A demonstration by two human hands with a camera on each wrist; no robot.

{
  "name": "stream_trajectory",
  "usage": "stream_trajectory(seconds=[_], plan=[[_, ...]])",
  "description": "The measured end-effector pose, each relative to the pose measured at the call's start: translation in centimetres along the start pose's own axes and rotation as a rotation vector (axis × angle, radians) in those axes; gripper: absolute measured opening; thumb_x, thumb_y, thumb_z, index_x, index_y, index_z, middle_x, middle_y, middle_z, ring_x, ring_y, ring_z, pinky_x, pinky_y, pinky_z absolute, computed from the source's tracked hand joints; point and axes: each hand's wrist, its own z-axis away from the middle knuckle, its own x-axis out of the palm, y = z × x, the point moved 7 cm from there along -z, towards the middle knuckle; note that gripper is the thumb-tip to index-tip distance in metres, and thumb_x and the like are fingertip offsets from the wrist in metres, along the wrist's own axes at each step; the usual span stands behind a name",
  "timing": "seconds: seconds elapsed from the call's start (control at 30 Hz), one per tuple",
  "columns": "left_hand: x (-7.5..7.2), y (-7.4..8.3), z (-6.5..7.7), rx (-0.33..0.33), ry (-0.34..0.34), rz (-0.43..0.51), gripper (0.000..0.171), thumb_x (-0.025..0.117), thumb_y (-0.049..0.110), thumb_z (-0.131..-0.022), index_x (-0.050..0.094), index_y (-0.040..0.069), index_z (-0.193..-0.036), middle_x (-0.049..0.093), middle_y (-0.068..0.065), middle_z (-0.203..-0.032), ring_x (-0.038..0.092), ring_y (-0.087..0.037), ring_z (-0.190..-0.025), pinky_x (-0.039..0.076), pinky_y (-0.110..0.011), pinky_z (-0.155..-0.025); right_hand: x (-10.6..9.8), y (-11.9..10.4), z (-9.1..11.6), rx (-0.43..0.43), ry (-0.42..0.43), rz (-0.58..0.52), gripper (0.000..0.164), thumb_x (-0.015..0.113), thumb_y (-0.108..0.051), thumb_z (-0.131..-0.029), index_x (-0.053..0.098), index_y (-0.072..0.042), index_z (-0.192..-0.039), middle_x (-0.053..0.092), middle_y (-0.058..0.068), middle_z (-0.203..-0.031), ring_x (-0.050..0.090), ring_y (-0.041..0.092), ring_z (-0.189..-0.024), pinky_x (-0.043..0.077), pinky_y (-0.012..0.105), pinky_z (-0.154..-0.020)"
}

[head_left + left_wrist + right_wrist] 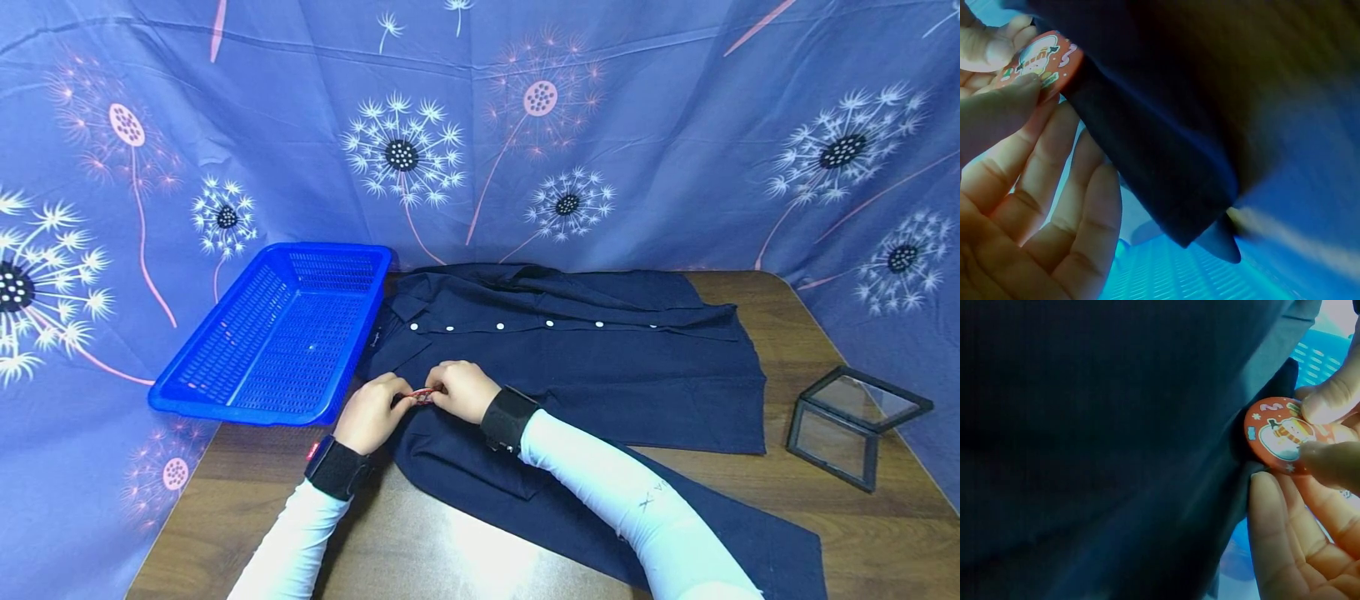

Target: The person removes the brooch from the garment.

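Observation:
A round red badge (pixel 1269 431) with a snowman printed on its face is between my two hands, over the collar end of a dark navy button-up shirt (pixel 637 383). My left hand (pixel 372 414) pinches one side of the badge between thumb and fingers. From the other side my right hand (pixel 463 390) pinches it too, thumb on the printed face. Shirt cloth lies right against the badge (pixel 1063 56) in both wrist views. The back of the badge is hidden, so I cannot tell whether it is fastened to the cloth.
A blue plastic basket (pixel 161 396) stands to the left, close to the shirt collar. At the right, a hinged black double frame (pixel 870 429) with clear panes lies on the wooden table (pixel 420 542). Behind hangs a blue dandelion-patterned cloth (pixel 480 150).

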Motion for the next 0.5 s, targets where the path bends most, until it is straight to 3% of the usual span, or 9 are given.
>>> stream_trajectory(seconds=[0.27, 0.5], plan=[[-0.04, -0.26, -0.06, -0.024, 0.003, 0.009, 0.007, 0.076, 0.015, -0.084, 0.07, 0.014, -0.08, 0.066, -0.001, -0.08, 0.068, -0.02, -0.076, 0.052, -0.039, -0.065, 0.18, 0.43, -0.12, 0.04, 0.014, -0.083, 0.005, 0.07, -0.008, -0.081, 0.072, -0.011, -0.085, 0.071, 0.002, -0.084, 0.067, 0.016, -0.078, 0.051, 0.032, -0.07], [-0.14, -0.25, -0.11, -0.007, 0.01, 0.019, 0.008, 0.078, 0.014, -0.081, 0.071, 0.012, -0.083, 0.067, -0.002, -0.082, 0.066, -0.021, -0.077, 0.051, -0.039, -0.066, 0.15, 0.73, -0.01, 0.063, 0.026, -0.168, 0.005, 0.07, -0.007, -0.08, 0.073, -0.01, -0.083, 0.074, 0.001, -0.081, 0.066, 0.014, -0.074, 0.048, 0.025, -0.066]])
